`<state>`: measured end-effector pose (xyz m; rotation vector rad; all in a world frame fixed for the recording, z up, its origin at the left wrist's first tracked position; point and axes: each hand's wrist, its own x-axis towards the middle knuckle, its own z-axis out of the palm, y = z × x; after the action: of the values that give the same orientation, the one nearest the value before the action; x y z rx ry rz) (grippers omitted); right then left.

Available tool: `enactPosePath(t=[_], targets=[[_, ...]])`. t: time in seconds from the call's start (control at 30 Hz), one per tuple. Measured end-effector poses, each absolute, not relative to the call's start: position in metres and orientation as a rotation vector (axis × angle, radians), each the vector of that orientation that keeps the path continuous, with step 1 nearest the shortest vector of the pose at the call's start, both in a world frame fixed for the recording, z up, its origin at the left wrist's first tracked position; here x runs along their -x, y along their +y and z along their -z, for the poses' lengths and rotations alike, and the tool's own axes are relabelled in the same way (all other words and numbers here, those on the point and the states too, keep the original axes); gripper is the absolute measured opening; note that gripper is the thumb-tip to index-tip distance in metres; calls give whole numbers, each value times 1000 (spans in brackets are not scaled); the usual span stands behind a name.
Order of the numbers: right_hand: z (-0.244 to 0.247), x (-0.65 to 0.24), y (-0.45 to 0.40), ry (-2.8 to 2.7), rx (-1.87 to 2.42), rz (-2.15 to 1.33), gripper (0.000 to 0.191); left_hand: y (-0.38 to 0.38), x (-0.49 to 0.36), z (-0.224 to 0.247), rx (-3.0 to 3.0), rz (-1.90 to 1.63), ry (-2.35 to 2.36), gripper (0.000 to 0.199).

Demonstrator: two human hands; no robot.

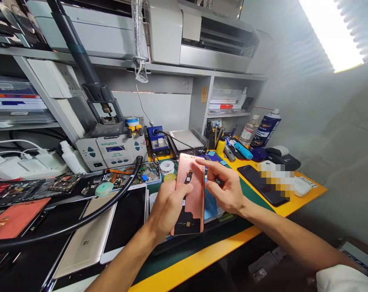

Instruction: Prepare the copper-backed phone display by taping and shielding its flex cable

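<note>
Copper-backed phone panel [193, 198], likely fragile and best held by its edges, is gripped by the left hand [167, 209], the right hand [224, 188] being held half-open beside it.

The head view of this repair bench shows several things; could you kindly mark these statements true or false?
The left hand holds a copper-coloured phone panel upright. True.
The right hand grips the panel in its fist. False: its index finger stretches toward the panel's top edge, without gripping it.
A black smartphone lies right of the hands. True.
The blue spray can stands at the bench's far left. False: it stands at the right, beside a clear bottle.
</note>
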<state>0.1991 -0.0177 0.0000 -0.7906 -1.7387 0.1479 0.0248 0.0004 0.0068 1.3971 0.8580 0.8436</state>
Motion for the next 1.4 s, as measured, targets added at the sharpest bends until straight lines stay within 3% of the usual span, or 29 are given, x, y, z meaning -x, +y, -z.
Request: enactPosePath(t=[0.47, 0.7, 1.07, 1.2, 1.27, 1.33, 1.4], targets=[[-3, -198, -20, -1911, 611, -163, 26, 1, -23, -3, -1387, -854, 864, 23], [-2, -198, -17, -1758, 870, -169, 46, 0, -25, -6, -1400, -840, 850, 28], [-1, -196, -19, -1849, 758, -164, 43, 3, -28, -1, -1467, -908, 925, 38], [0, -199, -20, -1825, 690, -157, 23, 3, -28, -2, -1473, -925, 940, 41], [1, -201, -20, -1784, 706, -161, 23, 3, -28, -3, -1470, -929, 945, 41], [1, -201, -19, -1738, 767, -171, 27, 2, -27, -3, -1468, -926, 941, 41], [0, -200, -18, -1722, 827, -192, 43, 1, -27, -2, -1470, -920, 936, 40]])
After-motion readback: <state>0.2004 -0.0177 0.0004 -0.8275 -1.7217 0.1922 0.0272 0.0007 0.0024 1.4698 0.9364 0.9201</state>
